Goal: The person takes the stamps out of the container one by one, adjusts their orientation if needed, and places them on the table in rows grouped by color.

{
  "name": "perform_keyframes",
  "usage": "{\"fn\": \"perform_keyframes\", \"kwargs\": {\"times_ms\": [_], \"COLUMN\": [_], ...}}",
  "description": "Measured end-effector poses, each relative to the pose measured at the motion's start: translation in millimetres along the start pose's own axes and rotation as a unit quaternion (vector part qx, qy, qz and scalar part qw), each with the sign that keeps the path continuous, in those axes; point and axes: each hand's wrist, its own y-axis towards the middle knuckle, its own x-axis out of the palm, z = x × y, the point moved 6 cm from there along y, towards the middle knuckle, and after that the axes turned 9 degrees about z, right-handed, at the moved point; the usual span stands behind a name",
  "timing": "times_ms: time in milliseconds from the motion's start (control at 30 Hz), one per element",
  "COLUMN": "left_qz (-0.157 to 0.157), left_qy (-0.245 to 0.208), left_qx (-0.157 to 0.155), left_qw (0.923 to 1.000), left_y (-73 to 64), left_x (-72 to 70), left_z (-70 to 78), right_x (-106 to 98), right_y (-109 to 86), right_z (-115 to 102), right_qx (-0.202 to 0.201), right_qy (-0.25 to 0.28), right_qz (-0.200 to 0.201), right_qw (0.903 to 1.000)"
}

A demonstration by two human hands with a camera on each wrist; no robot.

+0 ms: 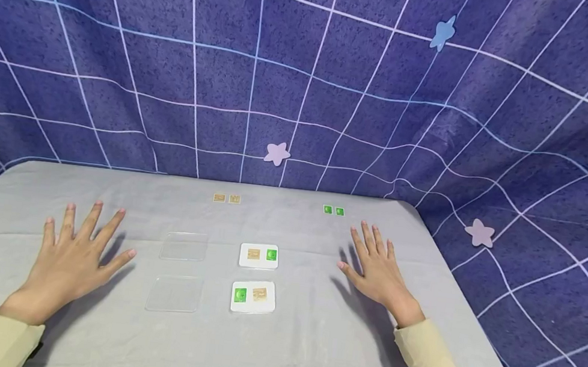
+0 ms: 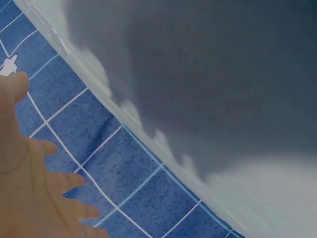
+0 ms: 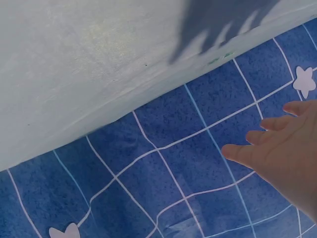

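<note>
My left hand [image 1: 71,262] is spread above the left of the table, its fingers straight and holding nothing. Closest to it are two clear, shallow rectangular pieces, the far one [image 1: 184,246] behind the near one [image 1: 174,294]. My right hand [image 1: 382,278] hovers over the right side, fingers stretched out and bare of any object. Between the hands lie two white rounded rectangles. The far one [image 1: 258,263] bears a tan square [image 1: 254,254] left of a green square [image 1: 272,255]; on the near one [image 1: 252,307], green is left of tan.
Two small tan squares [image 1: 220,197] lie side by side near the back edge of the grey-covered table [image 1: 296,353]. Two small green squares [image 1: 340,212] sit farther right along that edge. A blue gridded curtain [image 1: 229,79] with stars hangs behind and on the right.
</note>
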Motion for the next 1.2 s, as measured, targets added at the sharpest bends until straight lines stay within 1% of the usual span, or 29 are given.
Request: {"fn": "perform_keyframes", "kwargs": {"times_ms": [333,567,933,1133,1200], "left_qz": [0.030,0.055,0.059,0.063,0.065], "left_qy": [-0.023,-0.030,-0.035,-0.041,-0.042], "left_qx": [0.020,0.047,0.094,0.120,0.133], "left_qw": [0.9991,0.9969,0.9932,0.9899,0.9881], "left_y": [7.1,14.0,19.5,22.3,22.7], "left_x": [-4.6,-6.5,0.1,5.0,6.9], "left_z": [10.7,23.6,47.0,62.0,67.9], "right_x": [2,0,1,5,7], "right_y": [5.1,13.0,26.5,30.5,31.5], "right_z": [-7,-20,-46,-58,-63], "right_qx": [-0.025,-0.060,-0.110,-0.133,-0.142], "right_qy": [-0.004,-0.011,-0.009,-0.007,-0.008], "right_qz": [0.016,0.040,0.064,0.067,0.066], "right_qw": [0.9995,0.9973,0.9918,0.9888,0.9876]}}
